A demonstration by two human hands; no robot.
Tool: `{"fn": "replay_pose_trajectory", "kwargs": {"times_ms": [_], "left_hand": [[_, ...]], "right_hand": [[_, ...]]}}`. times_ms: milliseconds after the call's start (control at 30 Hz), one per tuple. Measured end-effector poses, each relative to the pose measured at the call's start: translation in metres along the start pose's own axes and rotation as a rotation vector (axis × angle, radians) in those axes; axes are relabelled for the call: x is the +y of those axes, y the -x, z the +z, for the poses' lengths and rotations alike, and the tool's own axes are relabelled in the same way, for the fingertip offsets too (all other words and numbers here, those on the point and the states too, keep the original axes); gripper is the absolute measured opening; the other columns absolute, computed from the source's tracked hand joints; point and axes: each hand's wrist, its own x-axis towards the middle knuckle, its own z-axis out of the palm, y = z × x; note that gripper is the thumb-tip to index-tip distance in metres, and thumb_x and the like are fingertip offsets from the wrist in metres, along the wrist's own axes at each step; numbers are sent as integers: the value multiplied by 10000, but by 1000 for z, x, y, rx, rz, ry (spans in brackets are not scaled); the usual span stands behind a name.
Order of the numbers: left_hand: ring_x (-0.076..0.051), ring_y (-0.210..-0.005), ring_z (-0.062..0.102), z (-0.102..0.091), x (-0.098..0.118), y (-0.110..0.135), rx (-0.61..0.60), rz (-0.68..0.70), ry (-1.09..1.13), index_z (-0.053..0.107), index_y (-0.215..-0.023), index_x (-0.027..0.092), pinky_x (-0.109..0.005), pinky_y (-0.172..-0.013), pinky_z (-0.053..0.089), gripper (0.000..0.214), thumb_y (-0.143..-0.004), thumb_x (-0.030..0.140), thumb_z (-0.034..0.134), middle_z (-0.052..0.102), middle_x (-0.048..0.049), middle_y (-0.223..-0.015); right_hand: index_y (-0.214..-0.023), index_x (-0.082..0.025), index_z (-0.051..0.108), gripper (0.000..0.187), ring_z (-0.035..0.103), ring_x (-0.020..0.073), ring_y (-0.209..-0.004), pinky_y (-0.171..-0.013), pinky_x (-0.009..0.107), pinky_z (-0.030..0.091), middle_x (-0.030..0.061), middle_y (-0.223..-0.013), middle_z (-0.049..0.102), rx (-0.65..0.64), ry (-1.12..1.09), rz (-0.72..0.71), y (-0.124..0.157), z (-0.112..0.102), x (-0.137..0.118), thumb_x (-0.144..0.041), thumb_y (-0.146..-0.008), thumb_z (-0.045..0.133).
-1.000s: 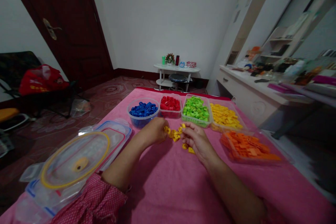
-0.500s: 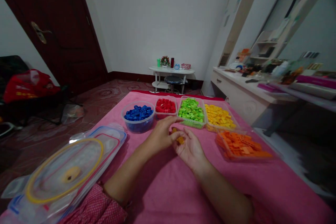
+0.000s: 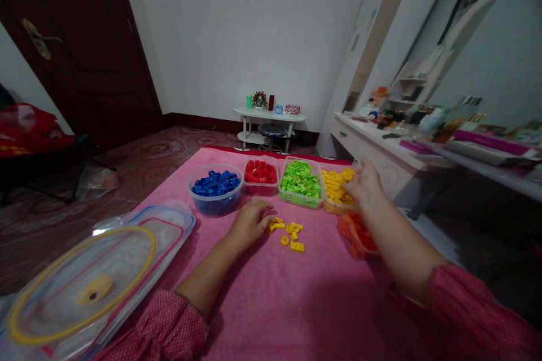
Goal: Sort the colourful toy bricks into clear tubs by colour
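Observation:
My left hand (image 3: 249,224) rests low over the pink cloth, thumb and fingers apart. Its thumb is beside a few small yellow toy building bricks (image 3: 278,223); whether it touches them I cannot tell. More loose yellow pieces lie just to the right, among them a round one (image 3: 285,240) and a flat two-stud brick (image 3: 297,246). My right hand (image 3: 366,185) reaches over the right side of the clear container of yellow bricks (image 3: 337,186), thumb against the bricks and apart from the fingers, which are partly hidden. My right forearm covers part of the orange brick container (image 3: 354,234).
A round tub of blue bricks (image 3: 215,186), a box of red bricks (image 3: 260,174) and one of green bricks (image 3: 300,180) stand in a row. Stacked clear lids (image 3: 139,271) lie at the table's left. A dressing table (image 3: 376,144) stands on the right.
My hands have parted. The yellowish pieces held between them are out of sight there, and loose yellow bricks lie on the cloth. My right hand has moved right to the yellow container.

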Motion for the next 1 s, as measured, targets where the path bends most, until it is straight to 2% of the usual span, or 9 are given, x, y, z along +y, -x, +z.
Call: {"fn": "replay_pose_trajectory", "kwargs": {"times_ms": [67,133,233,333,400,500,600,800,1000], "left_hand": [[-203,-986,582,1,2,1,-40,47,-4,657,-1053,170,-323,-885,440,270,-825,275,558,656,-86,-1055],[-206,-1006,574,1,4,1,-85,93,-8,652,-1082,187,-326,-906,423,311,-816,332,582,653,-80,-1083],[-209,-988,580,0,6,2,-155,132,-49,658,-1076,205,-323,-901,412,335,-802,390,604,669,-72,-1055],[-208,-949,584,-1,6,2,-193,133,-122,671,-1037,210,-314,-868,409,297,-792,372,620,680,-71,-998],[-206,-926,584,-1,5,2,-198,123,-158,678,-1010,209,-309,-849,408,273,-769,334,647,679,-71,-974],[-209,-909,580,0,5,2,-206,101,-185,689,-971,204,-312,-843,403,243,-742,280,669,676,-70,-937],[-217,-926,570,3,7,3,-200,92,-198,682,-982,198,-321,-854,396,240,-755,271,650,666,-74,-936],[-210,-915,561,7,10,5,-191,87,-232,670,-1009,215,-305,-800,398,236,-792,282,606,646,-74,-941],[-192,-859,579,6,13,4,-183,92,-222,694,-955,191,-297,-778,379,285,-892,359,472,676,-86,-888]], "right_hand": [[-877,-163,568,299,609,188,-916,-714,336,482,130,-914,646,159,1,28,0,3,-5,-373,-889,356],[-930,-164,598,238,588,183,-972,-753,304,471,111,-1005,649,172,5,-7,13,9,-4,-342,-833,473],[-933,-189,651,244,601,188,-906,-755,303,469,58,-965,670,-140,136,-112,45,18,10,-329,-744,588],[-904,-179,692,237,603,188,-828,-759,321,454,51,-880,673,-521,487,-232,78,20,38,-306,-721,610],[-930,-175,704,258,588,190,-866,-796,319,430,64,-931,662,-612,736,-331,94,19,58,-264,-694,650],[-873,-190,728,189,563,188,-902,-787,287,403,70,-934,642,-649,995,-393,110,18,78,-251,-704,669],[-836,-212,742,140,566,179,-865,-732,264,388,68,-886,649,-671,1083,-381,118,18,80,-262,-757,637],[-880,-223,728,161,601,180,-876,-754,258,398,63,-909,697,-648,1034,-355,125,18,73,-239,-760,621],[-798,-174,703,177,609,154,-671,-605,240,407,32,-719,694,-623,814,-283,110,12,83,-207,-777,530]]}}
